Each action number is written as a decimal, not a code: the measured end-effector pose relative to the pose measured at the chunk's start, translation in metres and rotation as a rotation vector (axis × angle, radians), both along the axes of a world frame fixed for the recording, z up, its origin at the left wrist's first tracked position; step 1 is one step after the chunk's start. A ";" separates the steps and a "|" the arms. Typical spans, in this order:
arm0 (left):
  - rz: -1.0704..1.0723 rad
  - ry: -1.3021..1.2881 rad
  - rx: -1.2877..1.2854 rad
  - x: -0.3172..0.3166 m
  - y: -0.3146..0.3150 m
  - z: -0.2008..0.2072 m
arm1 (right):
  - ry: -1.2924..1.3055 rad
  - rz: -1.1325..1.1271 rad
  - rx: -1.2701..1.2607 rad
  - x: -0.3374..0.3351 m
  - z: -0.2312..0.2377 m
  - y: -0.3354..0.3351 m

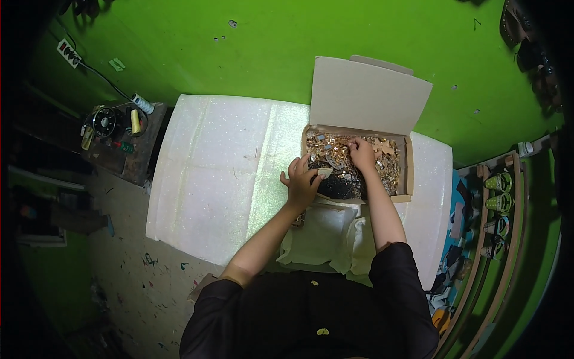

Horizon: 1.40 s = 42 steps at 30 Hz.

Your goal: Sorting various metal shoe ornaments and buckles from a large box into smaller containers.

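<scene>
Nearest: dark top (269, 317), 2 sleeves pushed up toward the elbows, 2 bare forearms reaching forward. Just ahead of the torso, creased pale sheets (314, 236), between the forearms, near the box; material unclear.

Left hand (304, 184) at the box's near left corner area, fingers spread and bent, thumb and index at a small pale flat piece (325, 172); cannot tell if it is firmly pinched. Right hand (362, 157) over the middle of the contents, fingers bent down, fingertips close together among the metal pieces; cannot tell if anything is pinched.

Cardboard box (408, 173) sits on the right half of the surface (203, 161), which has a white glittery cover. Inside: loose gold and silver metal pieces (391, 173) across most of it, a heap of small black pieces (341, 182) at the near side, 2 small blue-grey rectangles (321, 137) near the far left. Lid (371, 96) stands open on the far side.

Right of surface: rack (517, 197) with green patterned footwear (498, 182). Left: low dark stand (140, 164) with yellow spool (136, 121). Farthest: green wall (269, 42), power strip (69, 52) at upper left.
</scene>
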State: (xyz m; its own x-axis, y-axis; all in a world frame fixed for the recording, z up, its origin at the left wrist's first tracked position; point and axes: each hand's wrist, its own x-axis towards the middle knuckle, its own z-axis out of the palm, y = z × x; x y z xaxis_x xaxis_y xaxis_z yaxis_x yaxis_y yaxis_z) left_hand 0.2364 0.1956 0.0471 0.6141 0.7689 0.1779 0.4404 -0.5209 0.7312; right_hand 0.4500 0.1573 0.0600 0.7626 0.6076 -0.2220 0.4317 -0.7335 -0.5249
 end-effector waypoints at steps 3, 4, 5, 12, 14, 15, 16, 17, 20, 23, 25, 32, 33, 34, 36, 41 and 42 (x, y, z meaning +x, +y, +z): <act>0.002 -0.005 0.014 0.001 0.000 0.000 | 0.080 0.063 0.032 0.007 0.003 -0.009; 0.004 -0.005 0.010 0.002 0.001 0.001 | 0.080 0.060 0.030 0.005 0.003 -0.012; 0.010 -0.004 0.007 0.001 0.001 0.000 | -0.114 0.057 0.110 -0.002 0.005 -0.013; 0.012 0.042 0.010 0.000 0.001 0.003 | -0.101 0.255 0.014 -0.035 0.016 0.013; 0.058 0.033 0.022 0.002 -0.001 0.002 | -0.168 0.310 0.000 -0.039 0.011 0.020; 0.063 0.035 0.026 0.001 -0.001 0.000 | -0.180 0.320 -0.032 -0.041 0.009 0.023; 0.088 0.021 0.051 0.000 -0.002 -0.002 | -0.193 0.329 -0.063 -0.042 0.007 0.027; 0.108 0.006 0.076 0.000 -0.003 0.000 | -0.207 0.332 -0.096 -0.041 0.004 0.030; 0.176 -0.018 0.010 -0.002 -0.005 0.005 | -0.186 0.444 -0.152 -0.032 0.005 0.035; 0.190 -0.012 -0.086 -0.004 0.001 0.008 | -0.182 0.552 -0.215 -0.030 0.011 0.034; 0.199 -0.025 -0.097 -0.003 0.004 0.011 | -0.172 0.576 -0.205 -0.026 0.009 0.029; 0.230 -0.079 -0.105 0.001 0.012 0.009 | 0.173 0.377 0.136 0.000 0.009 0.011; 0.230 -0.087 -0.107 0.002 0.012 0.009 | 0.171 0.372 0.134 0.004 0.010 0.007; 0.224 -0.088 -0.109 0.003 0.012 0.010 | 0.308 0.339 0.281 0.008 0.011 0.003; 0.221 -0.095 -0.147 0.005 0.012 0.011 | 0.476 0.254 0.502 0.008 0.011 -0.002; 0.198 -0.058 -0.162 0.005 0.009 0.015 | 0.629 0.226 0.468 0.013 0.016 -0.017; 0.205 -0.041 -0.159 0.005 0.009 0.015 | 0.655 0.222 0.508 0.011 0.018 -0.019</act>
